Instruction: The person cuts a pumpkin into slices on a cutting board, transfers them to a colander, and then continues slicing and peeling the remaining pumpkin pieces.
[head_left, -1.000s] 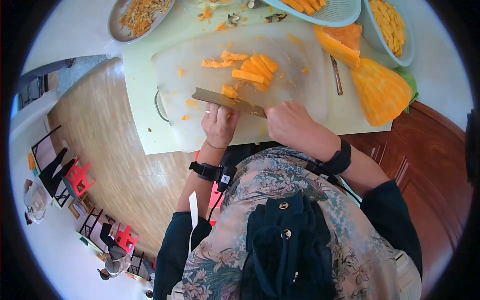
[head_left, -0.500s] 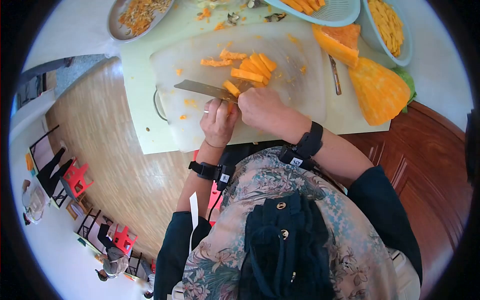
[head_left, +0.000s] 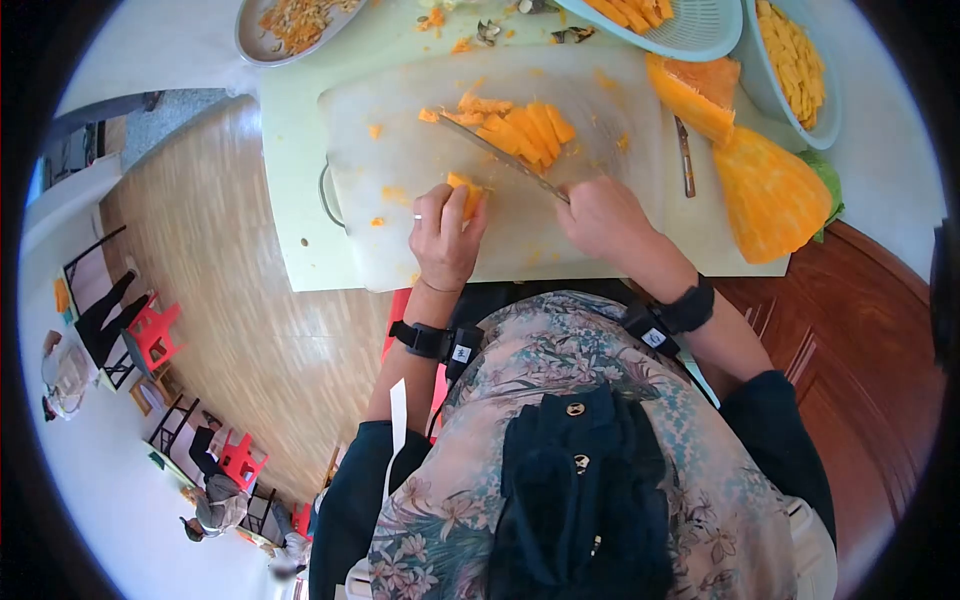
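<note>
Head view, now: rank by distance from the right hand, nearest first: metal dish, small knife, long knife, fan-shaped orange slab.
From the right hand:
1. Long knife: in its grip, blade pointing up-left.
2. Small knife: right, beside the cutting board.
3. Fan-shaped orange slab: farther right.
4. Metal dish: far upper left.

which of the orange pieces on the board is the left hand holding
The chunk under the fingers of the left hand, set apart from the strips bunched near the knife.
</note>
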